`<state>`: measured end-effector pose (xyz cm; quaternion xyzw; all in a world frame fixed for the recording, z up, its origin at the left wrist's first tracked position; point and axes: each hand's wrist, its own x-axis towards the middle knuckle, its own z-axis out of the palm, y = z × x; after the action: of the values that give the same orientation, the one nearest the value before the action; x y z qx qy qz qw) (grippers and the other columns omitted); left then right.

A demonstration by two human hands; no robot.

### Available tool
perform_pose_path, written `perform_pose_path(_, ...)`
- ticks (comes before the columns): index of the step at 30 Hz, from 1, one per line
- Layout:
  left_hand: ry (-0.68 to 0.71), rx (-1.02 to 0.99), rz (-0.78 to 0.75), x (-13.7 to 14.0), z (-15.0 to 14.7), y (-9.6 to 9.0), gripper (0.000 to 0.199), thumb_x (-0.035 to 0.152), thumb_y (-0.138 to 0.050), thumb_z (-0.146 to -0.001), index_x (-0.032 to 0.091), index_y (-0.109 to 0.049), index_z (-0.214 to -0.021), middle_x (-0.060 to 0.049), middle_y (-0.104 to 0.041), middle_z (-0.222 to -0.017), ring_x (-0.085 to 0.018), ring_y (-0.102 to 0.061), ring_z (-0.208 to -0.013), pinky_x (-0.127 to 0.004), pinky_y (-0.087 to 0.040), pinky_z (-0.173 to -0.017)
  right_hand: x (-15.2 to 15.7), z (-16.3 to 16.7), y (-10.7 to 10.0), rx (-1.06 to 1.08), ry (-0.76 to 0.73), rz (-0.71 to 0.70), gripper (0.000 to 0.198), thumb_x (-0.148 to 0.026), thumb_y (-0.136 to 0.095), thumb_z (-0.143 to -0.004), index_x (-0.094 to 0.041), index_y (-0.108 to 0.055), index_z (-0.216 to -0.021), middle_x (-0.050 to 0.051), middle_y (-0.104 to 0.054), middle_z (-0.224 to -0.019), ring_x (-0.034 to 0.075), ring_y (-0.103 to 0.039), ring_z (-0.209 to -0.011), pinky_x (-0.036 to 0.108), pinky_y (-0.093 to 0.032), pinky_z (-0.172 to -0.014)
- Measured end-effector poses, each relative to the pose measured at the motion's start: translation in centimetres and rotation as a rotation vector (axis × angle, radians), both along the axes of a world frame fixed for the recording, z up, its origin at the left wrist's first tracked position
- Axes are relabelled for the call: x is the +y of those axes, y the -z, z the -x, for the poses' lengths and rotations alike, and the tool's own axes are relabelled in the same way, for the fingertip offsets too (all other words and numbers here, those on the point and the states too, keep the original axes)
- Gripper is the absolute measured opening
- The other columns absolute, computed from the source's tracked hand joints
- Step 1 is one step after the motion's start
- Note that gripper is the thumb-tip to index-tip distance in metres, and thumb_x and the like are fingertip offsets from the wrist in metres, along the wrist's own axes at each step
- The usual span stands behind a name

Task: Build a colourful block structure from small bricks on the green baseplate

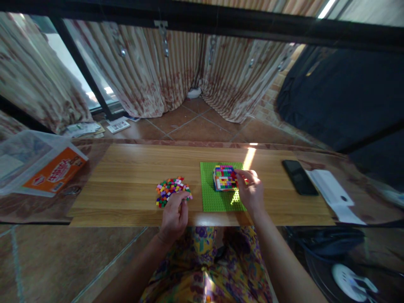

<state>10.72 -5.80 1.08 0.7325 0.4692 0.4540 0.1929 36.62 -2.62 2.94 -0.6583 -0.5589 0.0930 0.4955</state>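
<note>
A block build of multicoloured toy bricks stands on a green studded baseplate. My right hand is at the build's right side, its thumb and fingers pinched at the top edge. A bit of red shows at those fingertips, seemingly a small brick. To the left, a loose pile of small coloured bricks lies on the wooden table. Over the front right of that pile rests my left hand, its fingers curled together. Whatever its fingertips hold is hidden.
A black phone and a white paper or box piece lie at the table's right end. On the left sits a clear plastic bin with an orange label. A dark metal bar crosses above, before striped curtains.
</note>
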Motion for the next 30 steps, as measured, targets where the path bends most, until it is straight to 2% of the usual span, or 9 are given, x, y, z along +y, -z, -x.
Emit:
perform_pose_path(4, 0.004, -0.005, 0.003, 0.0, -0.1, -0.1, 0.021, 0.015, -0.043, -0.092, 0.018, -0.059, -0.106, -0.006, -0.066, -0.098, -0.018, -0.063, -0.095, -0.032, -0.051, -0.088, -0.1, -0.1, 0.1, -0.023, -0.014, -0.008, 0.022, -0.03, -0.052, -0.089, -0.022, -0.072, -0.092, 0.004, -0.063, -0.093, 0.017, -0.062, -0.081, 0.031, -0.049, -0.071)
perform_pose_path(8, 0.012, -0.01, 0.012, 0.0, 0.0, -0.1, 0.021, 0.014, -0.043, -0.092, 0.019, -0.059, -0.105, -0.006, -0.066, -0.098, -0.017, -0.063, -0.095, -0.031, -0.051, -0.088, -0.3, -0.1, 0.3, -0.188, -0.003, -0.019, 0.027, -0.022, -0.047, -0.09, -0.024, -0.071, -0.099, 0.005, -0.063, -0.094, 0.017, -0.06, -0.08, 0.032, -0.049, -0.07)
perform_pose_path(13, 0.012, -0.011, 0.023, 0.0, 0.0, 0.0, 0.021, 0.015, -0.043, -0.093, 0.019, -0.059, -0.106, -0.006, -0.066, -0.098, -0.018, -0.062, -0.095, -0.032, -0.051, -0.088, -1.1, 0.3, 1.0, -0.35, 0.027, 0.012, 0.036, -0.016, -0.04, -0.091, -0.023, -0.068, -0.112, 0.008, -0.063, -0.104, 0.02, -0.057, -0.094, 0.036, -0.05, -0.079)
perform_pose_path(18, 0.02, -0.005, 0.037, 0.0, 0.0, 0.0, 0.02, 0.017, -0.043, -0.093, 0.019, -0.059, -0.105, -0.007, -0.066, -0.098, -0.018, -0.062, -0.096, -0.034, -0.051, -0.089, -1.4, 0.2, 0.9, -0.4, 0.001, 0.048, 0.037, -0.015, -0.038, -0.093, -0.023, -0.065, -0.118, 0.009, -0.063, -0.109, 0.021, -0.056, -0.098, 0.037, -0.05, -0.081)
perform_pose_path(25, 0.025, -0.008, 0.024, 0.0, 0.0, -0.2, 0.02, 0.017, -0.043, -0.093, 0.018, -0.06, -0.103, -0.007, -0.066, -0.097, -0.018, -0.062, -0.094, -0.033, -0.051, -0.087, -1.2, -0.5, 0.4, -0.5, -0.007, 0.099, 0.037, -0.016, -0.038, -0.094, -0.025, -0.064, -0.119, 0.01, -0.065, -0.111, 0.021, -0.057, -0.095, 0.035, -0.049, -0.077)
perform_pose_path(30, 0.024, 0.014, 0.019, 0.0, 0.0, -0.2, 0.02, 0.018, -0.043, -0.093, 0.019, -0.06, -0.102, -0.007, -0.066, -0.096, -0.018, -0.063, -0.094, -0.033, -0.051, -0.087, -1.6, 0.0, 0.5, -0.474, 0.011, 0.1, 0.04, -0.016, -0.036, -0.094, -0.023, -0.063, -0.123, 0.011, -0.065, -0.109, 0.022, -0.058, -0.095, 0.036, -0.049, -0.079)
